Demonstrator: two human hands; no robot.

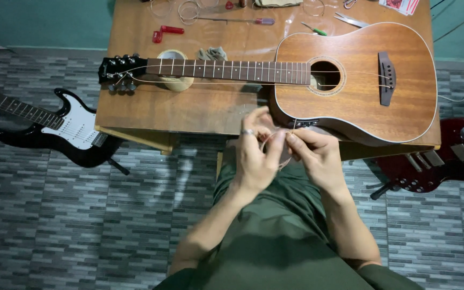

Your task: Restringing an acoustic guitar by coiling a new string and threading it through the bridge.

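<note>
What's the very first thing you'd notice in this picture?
A big brown acoustic guitar lying flat across the wooden table. Just below it, the left hand and right hand pinch a coiled guitar string. Two electric guitars lie on the tiled floor: a black-and-white one left, a dark red one right.

A guitar repair workshop, seen from above. An acoustic guitar [350,75] is lying across a wooden table [189,107], its neck resting on a tape roll [175,70]. Tools are lying along the far edge: a screwdriver [237,20], cutters [350,20], a red winder [165,33] and coiled strings [189,11]. Two electric guitars, one black [55,126] and one red [447,161], are lying on the grey tiled floor [81,215].
</note>
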